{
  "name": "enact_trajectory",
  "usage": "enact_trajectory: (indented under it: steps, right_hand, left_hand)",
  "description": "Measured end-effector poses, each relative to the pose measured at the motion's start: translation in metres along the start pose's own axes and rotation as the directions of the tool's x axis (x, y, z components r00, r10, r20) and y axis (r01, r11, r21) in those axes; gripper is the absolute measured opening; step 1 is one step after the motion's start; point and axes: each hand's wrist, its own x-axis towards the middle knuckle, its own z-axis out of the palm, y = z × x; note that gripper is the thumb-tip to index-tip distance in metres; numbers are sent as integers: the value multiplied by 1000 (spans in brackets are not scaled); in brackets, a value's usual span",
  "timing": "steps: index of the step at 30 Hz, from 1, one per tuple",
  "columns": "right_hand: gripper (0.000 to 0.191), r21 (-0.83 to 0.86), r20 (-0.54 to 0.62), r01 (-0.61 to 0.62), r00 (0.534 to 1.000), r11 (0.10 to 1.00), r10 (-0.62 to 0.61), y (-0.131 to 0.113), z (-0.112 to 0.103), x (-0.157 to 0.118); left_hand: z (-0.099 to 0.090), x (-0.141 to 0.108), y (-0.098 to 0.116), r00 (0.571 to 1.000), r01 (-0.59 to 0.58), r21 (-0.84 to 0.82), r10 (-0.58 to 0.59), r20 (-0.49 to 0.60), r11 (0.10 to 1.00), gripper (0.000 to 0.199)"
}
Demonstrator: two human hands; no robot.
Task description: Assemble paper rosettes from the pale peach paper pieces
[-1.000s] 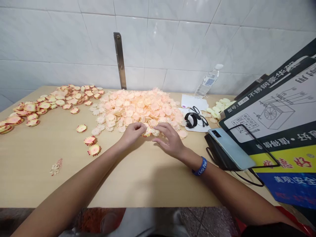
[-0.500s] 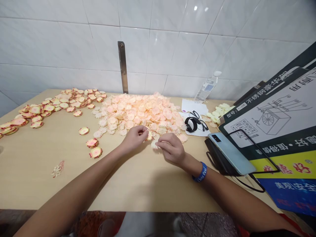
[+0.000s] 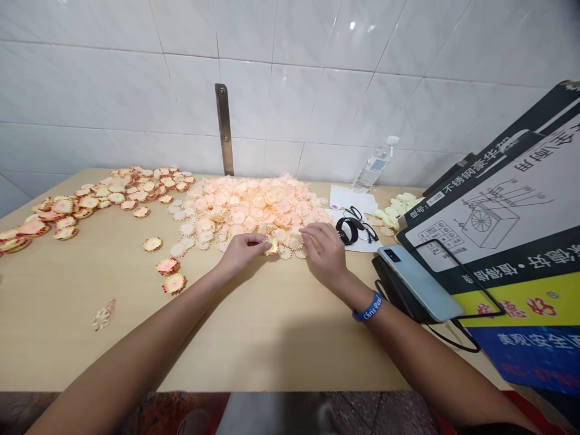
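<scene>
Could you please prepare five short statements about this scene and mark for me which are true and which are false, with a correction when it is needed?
1. The left hand holds a small flower piece. True.
2. The blue wristband is on the left arm. False: the wristband is on the right arm.
3. The red-edged pieces lie mostly to the left of the pink pile. True.
4. The phone lies on top of the pink pile. False: the phone lies to the right of it.
5. The bottle is in front of the tiled wall. True.
</scene>
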Motion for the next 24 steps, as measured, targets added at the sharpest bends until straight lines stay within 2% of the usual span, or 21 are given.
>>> enact_trajectory:
  steps: [3,6,10,14,20,24]
  right_hand:
    - [15,110,108,57,992,992,-69,-15,3,-4]
    - [22,178,175,74,979,981,-105,-22,6,-7]
    - [23,232,186,86,974,969,-132,-24,8,-9]
    - [15,263,183,74,975,962,-125,-26,8,-9]
    - [19,210,274,83,951,974,-141,-25,5,-6]
    - [11,227,275,77,951,971,-140,-26,4,-5]
  left_hand:
    - [2,-1,0,999,29,-4,-29,44,1000,31]
    - [5,-4,1,994,42,42,-46,99,998,29]
    - [7,-6,0,993,49,90,-58,107,995,28]
    - [2,-3,-4,987,-16,119,-4,161,993,30]
    - [-5,0,-7,964,-82,84,58,261,993,43]
    - [-2,-2,-3,958,-105,90,77,276,990,45]
